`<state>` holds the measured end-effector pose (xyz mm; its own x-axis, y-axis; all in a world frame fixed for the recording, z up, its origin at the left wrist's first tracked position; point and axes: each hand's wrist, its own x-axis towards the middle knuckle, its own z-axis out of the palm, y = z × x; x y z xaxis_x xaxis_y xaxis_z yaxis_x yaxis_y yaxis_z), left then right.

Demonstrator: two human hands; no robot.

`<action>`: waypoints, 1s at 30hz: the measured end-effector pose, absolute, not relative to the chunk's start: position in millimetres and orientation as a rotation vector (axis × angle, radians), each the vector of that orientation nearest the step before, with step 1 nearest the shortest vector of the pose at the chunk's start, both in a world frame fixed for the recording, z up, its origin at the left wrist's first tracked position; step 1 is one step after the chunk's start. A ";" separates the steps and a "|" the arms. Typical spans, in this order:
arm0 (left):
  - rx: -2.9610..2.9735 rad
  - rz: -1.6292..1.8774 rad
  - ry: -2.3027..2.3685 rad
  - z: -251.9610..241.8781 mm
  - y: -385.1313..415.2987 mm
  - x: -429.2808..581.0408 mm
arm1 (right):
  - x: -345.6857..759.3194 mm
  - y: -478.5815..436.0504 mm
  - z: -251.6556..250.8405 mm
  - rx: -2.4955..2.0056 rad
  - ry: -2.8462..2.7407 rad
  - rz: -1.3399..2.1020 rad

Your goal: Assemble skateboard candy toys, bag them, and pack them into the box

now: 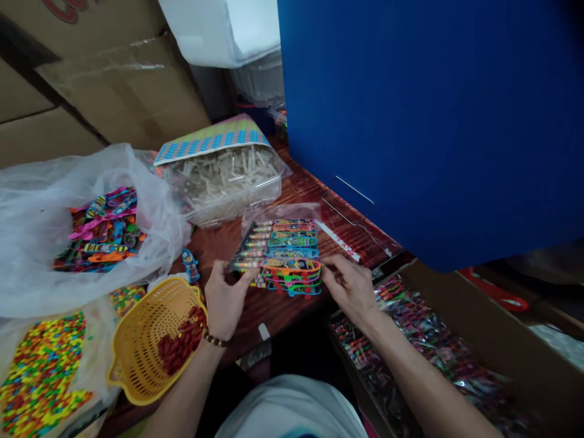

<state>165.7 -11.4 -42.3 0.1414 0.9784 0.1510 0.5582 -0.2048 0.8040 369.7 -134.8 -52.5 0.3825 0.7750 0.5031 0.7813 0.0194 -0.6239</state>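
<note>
A stack of colourful toy skateboards with pencil-like sticks (285,252) lies half inside a clear plastic sleeve (292,214) on the dark wooden table (269,307). My left hand (224,299), with a bead bracelet at the wrist, pinches the stack's near left corner. My right hand (350,285) grips its near right edge, fingers curled over the boards. One loose blue toy board (190,264) lies just left of my left hand.
A yellow basket (146,340) with red pieces sits at the near left. Bags of coloured toys (103,231) and candies (41,365) lie left. A clear tub of pale sticks (225,179) stands behind. A blue board (429,121) rises right, above a carton of packed toys (424,347).
</note>
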 end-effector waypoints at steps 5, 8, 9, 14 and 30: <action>1.601 0.949 1.093 -4.2 16.5 168.3 | 388.3 -105.9 -4.9 -1.769 -1.301 0.134; 1.483 0.910 0.989 10.1 29.7 164.5 | 399.7 -88.0 13.8 -1.746 -1.277 0.282; 1.460 0.898 0.985 13.4 32.9 162.7 | 403.0 -82.6 17.3 -1.722 -1.271 0.352; 1.499 0.849 1.049 19.3 43.6 150.5 | 411.5 -64.4 19.5 -1.534 -1.132 0.746; 2.948 0.596 0.870 3.5 -70.1 178.6 | 409.1 -87.0 4.3 -1.462 -1.228 0.816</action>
<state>178.6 -70.1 3.5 0.7733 0.5251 0.3553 0.5212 -0.8456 0.1154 409.1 -87.0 4.3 0.2520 0.9618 0.1070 0.2740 0.0351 -0.9611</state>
